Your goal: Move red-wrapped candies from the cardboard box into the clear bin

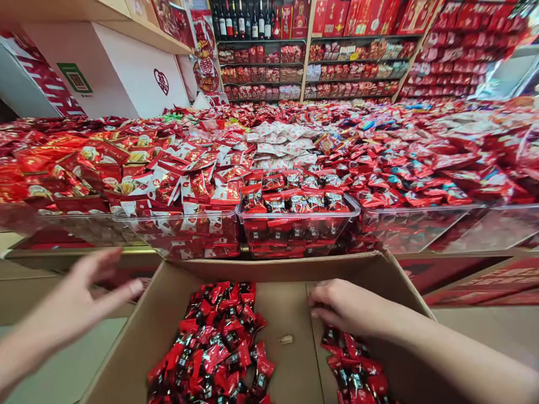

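An open cardboard box (282, 271) stands in front of me. A heap of red and black wrapped candies (219, 342) fills its left side, and a smaller group of the same candies (357, 376) lies at the right. Inside the box, my right hand (345, 303) is closed, its fingers curled just above the smaller group; whatever they hold is hidden. My left hand (71, 300), slightly blurred, is open with thumb and fingers apart, outside the box's left edge. Behind the box, a clear plastic bin (252, 233) holds similar candies in rows.
Clear bins of red-wrapped sweets (189, 219) flank the middle bin, with white packets (280, 140) behind. Farther back are shelves with bottles (248, 22) and red packages (353, 73). A small pale scrap (286, 339) lies on the box floor.
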`<state>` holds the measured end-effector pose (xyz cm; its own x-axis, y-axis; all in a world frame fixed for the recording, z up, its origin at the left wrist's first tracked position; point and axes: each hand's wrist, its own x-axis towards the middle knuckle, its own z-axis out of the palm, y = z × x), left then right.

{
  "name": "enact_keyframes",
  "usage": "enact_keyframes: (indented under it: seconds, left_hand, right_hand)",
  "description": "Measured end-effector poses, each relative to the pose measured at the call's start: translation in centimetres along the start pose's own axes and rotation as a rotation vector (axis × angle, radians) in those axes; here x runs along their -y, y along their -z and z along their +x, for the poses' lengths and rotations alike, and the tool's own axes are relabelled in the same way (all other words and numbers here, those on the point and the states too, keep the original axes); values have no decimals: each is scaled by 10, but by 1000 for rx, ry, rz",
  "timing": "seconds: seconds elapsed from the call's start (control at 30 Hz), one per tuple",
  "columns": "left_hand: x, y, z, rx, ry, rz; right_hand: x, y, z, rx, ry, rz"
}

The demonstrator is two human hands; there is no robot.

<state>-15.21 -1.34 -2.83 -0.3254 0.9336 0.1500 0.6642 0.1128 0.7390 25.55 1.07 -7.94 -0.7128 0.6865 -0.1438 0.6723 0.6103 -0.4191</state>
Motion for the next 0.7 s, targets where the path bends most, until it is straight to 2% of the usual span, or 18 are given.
enact_keyframes:
  seconds: [0.07, 0.13, 0.2, 0.27, 0.33, 0.43, 0.5, 0.53, 0.57, 0.6, 0.63, 0.7]
  left_hand:
    - [11, -16, -24, 180, 299, -42]
    - [18, -28, -51, 331, 655, -290]
    - [19, -35, -69, 412, 748, -522]
    - [14, -35, -76, 446, 696, -613]
    - [7, -33, -78, 452, 629, -601]
    - [1, -29, -83, 475, 565, -514]
    - [5, -28, -89, 517, 464, -407]
    - [8, -27, -92, 534, 414, -349]
    - [12, -27, -95, 549, 370, -296]
    - [16, -27, -97, 559, 330, -248]
    - [19, -28, -100, 567, 304, -208]
    - [21, -30, -102, 600, 286, -162]
  right_hand:
    - [-3, -5, -1, 35, -3, 0]
    - [-3, -11, -2, 91, -34, -22]
    - [3, -17, 0, 120, -41, -55]
    - [18, -28, 8, 109, 44, -85]
    - [46, -47, 26, 76, 249, -112]
    - [106, -91, 74, 43, 645, -181]
    - [145, -122, 111, 114, 831, -294]
    - [159, -135, 127, 211, 790, -364]
    - [168, -145, 140, 327, 679, -414]
    - [172, -152, 148, 355, 604, -430]
    - [170, -155, 152, 350, 528, -435]
    - [154, -151, 149, 237, 453, -420]
